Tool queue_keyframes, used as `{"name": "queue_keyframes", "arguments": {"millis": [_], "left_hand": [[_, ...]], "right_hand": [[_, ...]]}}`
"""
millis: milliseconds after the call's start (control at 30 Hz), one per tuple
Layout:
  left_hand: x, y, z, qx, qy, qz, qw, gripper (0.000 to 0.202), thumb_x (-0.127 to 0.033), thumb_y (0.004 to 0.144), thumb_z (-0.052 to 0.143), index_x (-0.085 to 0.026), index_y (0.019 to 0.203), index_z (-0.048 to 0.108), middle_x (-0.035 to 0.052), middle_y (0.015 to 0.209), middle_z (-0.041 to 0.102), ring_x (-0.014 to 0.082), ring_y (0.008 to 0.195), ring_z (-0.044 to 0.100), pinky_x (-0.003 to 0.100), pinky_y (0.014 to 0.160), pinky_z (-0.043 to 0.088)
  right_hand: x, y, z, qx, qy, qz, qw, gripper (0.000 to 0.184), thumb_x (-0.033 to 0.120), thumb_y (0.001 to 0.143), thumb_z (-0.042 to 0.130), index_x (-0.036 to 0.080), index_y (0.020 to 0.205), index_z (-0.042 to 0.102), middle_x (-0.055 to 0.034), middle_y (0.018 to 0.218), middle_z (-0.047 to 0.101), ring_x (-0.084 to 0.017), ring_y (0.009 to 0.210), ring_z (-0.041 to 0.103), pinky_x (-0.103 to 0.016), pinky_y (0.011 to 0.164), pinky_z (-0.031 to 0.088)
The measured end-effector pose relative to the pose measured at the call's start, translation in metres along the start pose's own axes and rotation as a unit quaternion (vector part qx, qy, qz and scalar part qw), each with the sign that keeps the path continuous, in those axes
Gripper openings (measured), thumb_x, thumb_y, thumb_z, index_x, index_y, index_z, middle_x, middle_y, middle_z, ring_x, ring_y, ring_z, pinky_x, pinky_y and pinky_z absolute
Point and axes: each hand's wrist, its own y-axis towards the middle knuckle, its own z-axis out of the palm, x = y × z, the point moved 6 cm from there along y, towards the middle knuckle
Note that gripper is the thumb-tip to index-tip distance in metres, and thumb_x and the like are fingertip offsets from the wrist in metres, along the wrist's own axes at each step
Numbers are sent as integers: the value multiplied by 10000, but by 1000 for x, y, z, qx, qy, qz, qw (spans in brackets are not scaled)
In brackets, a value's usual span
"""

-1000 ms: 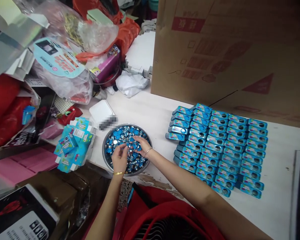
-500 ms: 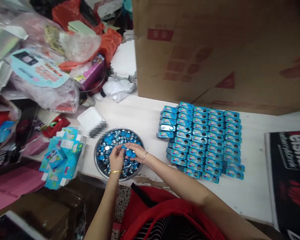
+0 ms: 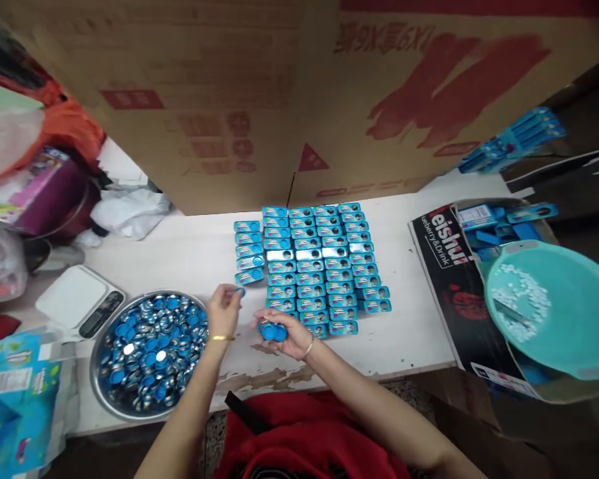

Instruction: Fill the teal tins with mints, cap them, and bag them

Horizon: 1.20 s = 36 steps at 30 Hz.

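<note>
My left hand point(image 3: 223, 311) pinches one small round blue cap point(image 3: 239, 292) at its fingertips, just below the leftmost column of boxes. Cupped in my right hand point(image 3: 292, 338) are several more blue caps point(image 3: 273, 331), in front of the rows. Small blue boxes point(image 3: 311, 291), each with a round hole, stand packed in columns on the white table. Dark holes show in most of them, while those in the left column point(image 3: 249, 248) have blue rounds in the holes. The steel bowl point(image 3: 94, 366) left of my hands is full of blue and silver caps point(image 3: 152, 346).
Behind the boxes rises a large cardboard carton point(image 3: 259, 133). A white scale point(image 3: 72, 303) sits by the bowl, near flattened blue packaging point(image 3: 24, 392). On the right, a black printed box point(image 3: 436, 279) holds blue packs and a turquoise basin point(image 3: 574, 286) with white bits.
Both hands have left the bowl and moved right toward the boxes, now apart from each other, each carrying caps. The view has swung right, bringing the turquoise basin into sight.
</note>
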Motion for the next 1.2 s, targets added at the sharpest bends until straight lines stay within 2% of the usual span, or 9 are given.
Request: {"name": "queue_keyframes", "arguments": {"millis": [100,167,300,500,667,800,900,1000,1200], "left_hand": [[-33,24,70,58,82,4,995,189,-379,739,584,-194,721,552,-7,638,583,146,597,582,255,603,485],[-53,44,102,72,151,0,986,156,-339,749,596,-199,693,559,19,680,616,178,703,611,283,691,483],[-78,84,130,97,284,-38,953,121,-301,743,626,-195,691,600,89,806,672,257,887,630,334,779,465],[-80,109,138,160,402,-102,896,235,-392,666,740,-177,705,654,154,863,695,321,925,643,373,782,477],[-87,110,140,163,440,-97,878,262,-412,690,731,-162,707,654,193,912,686,361,949,638,406,785,480],[-102,84,139,178,410,-32,894,219,-394,799,616,-182,835,656,116,896,678,279,918,635,352,787,482],[-115,42,147,244,273,84,927,237,-363,806,583,-213,985,628,39,914,645,178,799,607,281,737,489],[-120,11,147,258,158,162,939,144,-238,743,570,-203,869,631,28,880,601,160,765,565,279,722,481],[-90,41,131,127,188,20,974,87,-237,792,526,-182,842,572,12,762,597,141,687,561,247,661,471]], "right_hand": [[28,-38,-39,-56,14,-48,997,307,383,798,647,200,1042,611,-32,950,666,-110,608,646,-149,376,362],[46,-56,-56,-83,19,-62,994,320,428,793,663,200,1012,615,-29,926,666,-107,595,639,-149,372,357],[79,-77,-75,-101,24,-66,992,329,476,801,658,204,979,610,-33,898,676,-110,574,631,-157,363,342],[110,-76,-87,-91,30,-62,994,356,518,816,631,209,992,607,-31,871,678,-115,581,632,-167,374,363],[123,-55,-88,-88,19,-60,994,375,534,826,609,202,999,603,-31,846,676,-116,567,635,-169,381,389],[129,-40,-92,-106,24,-55,993,346,509,854,581,188,983,604,-32,829,677,-115,549,638,-173,379,414],[127,-31,-95,-118,19,-40,992,300,464,886,554,175,949,607,-18,737,663,-120,518,633,-186,378,432],[121,-26,-93,-128,16,-11,992,261,413,905,541,162,913,612,-3,631,633,-135,499,635,-191,367,427],[111,-21,-85,-61,47,16,997,233,332,889,543,140,973,646,-72,871,716,-137,603,674,-186,418,472]]}}
